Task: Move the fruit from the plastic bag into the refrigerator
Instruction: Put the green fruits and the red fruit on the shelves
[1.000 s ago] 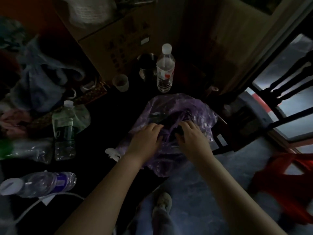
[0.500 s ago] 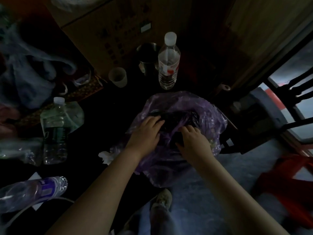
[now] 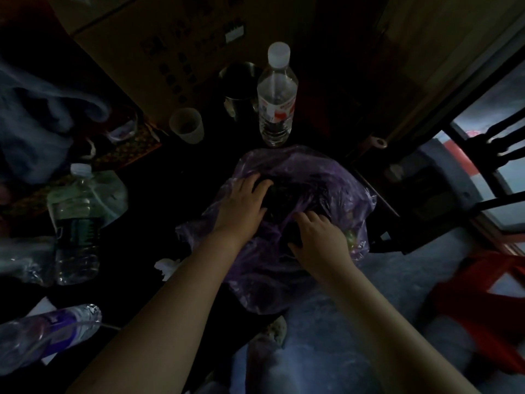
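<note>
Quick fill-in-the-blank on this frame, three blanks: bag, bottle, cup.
The left hand and right hand both rest on the ____ plastic bag. The upright bottle beyond the bag has a ____ cap. The small cup stands on that bottle's ____ side.
Missing: purple; white; left.
</note>
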A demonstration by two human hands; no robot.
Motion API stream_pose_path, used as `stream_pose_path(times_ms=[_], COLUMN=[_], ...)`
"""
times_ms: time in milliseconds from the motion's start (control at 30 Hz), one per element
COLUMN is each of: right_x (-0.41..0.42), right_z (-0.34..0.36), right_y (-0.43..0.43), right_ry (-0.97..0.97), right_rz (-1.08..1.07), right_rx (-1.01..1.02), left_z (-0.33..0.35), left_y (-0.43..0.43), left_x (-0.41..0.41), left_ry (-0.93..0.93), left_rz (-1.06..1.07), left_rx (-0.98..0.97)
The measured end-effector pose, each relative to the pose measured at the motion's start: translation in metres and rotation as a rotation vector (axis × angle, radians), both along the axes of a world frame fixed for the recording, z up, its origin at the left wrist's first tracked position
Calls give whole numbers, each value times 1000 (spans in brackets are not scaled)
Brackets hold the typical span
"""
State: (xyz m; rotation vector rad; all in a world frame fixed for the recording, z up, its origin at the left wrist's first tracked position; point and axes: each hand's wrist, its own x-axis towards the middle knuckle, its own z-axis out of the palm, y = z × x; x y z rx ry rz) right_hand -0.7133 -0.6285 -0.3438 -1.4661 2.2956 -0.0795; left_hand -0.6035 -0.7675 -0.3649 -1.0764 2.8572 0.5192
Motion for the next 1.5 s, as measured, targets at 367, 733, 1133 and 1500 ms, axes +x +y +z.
stream_pose_path(times_ms=[367, 733, 1133, 1500], right_x=[0, 7, 37, 132], right_z=[4, 26, 94, 156], right_y=[4, 14, 35, 113], right_ry=[-57, -131, -155, -12], right_rz=[-53, -137, -260, -391], right_rx=[-99, -420, -741, -925], left_z=[0, 29, 110, 166], left_y=[10, 33, 63, 113], left_x=[10, 28, 67, 133], left_ry=[19, 262, 521, 753], left_rz=[-7, 20, 68, -195], left_rx=[-90, -67, 125, 246])
